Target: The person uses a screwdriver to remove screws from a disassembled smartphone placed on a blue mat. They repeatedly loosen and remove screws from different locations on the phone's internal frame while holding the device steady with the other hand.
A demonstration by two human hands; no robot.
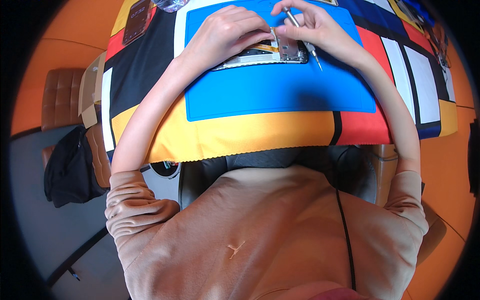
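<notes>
An opened phone [288, 49] lies on a blue work mat [280, 95], its inner metal plates and an orange ribbon cable [266, 48] exposed. My left hand [232, 32] is over the phone's left part, fingers bent and thumb and fingertips close together by the cable; what they pinch is hidden. In my right hand [320, 27] a slim silver screwdriver [292, 17] is tucked between the fingers, its thin tip slanting down past the phone's right end, off the phone. The right thumb reaches toward the phone's far edge, near the left fingertips.
Under the mat is a colour-block tablecloth [240, 137]. A second phone [137, 22] with a lit screen lies at the far left, beside a clear container [171, 4]. Left of the table are a brown chair [61, 97], a cardboard box [91, 92] and a black cloth [72, 170].
</notes>
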